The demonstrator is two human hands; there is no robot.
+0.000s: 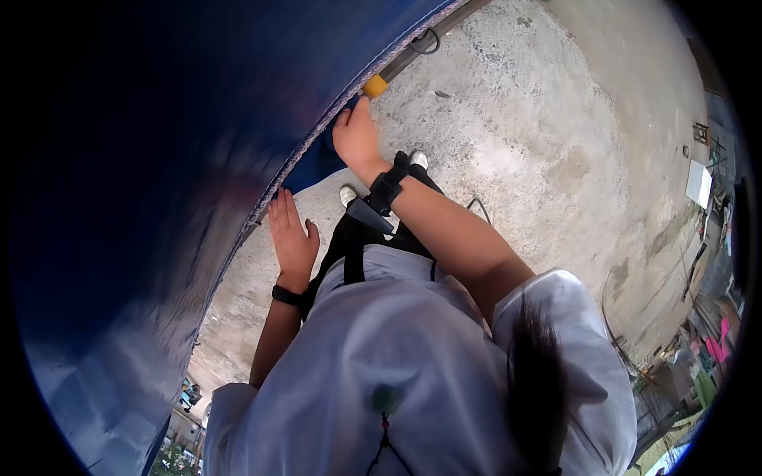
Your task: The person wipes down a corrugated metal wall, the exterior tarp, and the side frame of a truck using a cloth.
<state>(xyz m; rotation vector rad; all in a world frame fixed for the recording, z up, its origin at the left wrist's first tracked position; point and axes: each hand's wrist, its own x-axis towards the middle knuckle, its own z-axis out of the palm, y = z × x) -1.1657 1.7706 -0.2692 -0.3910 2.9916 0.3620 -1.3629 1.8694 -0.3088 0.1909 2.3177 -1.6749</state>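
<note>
A large dark blue tarp (159,159) fills the left side, with a pale corded edge running diagonally down it. My left hand (294,242) lies at this edge, fingers straight and thumb apart, fingertips touching the border. Farther up, my right hand (359,141) is closed on a blue flap of the tarp (316,161) below the cord; some of its fingers are hidden. A yellow piece (375,86) sits by the edge just beyond the right hand. Black bands circle both wrists.
A bar with a dark loop (426,41) runs along the tarp's upper edge. Rough concrete ground (508,119) spreads to the right, under my shoes. A white panel (698,184) and mixed clutter, including a pink item (718,341), line the far right.
</note>
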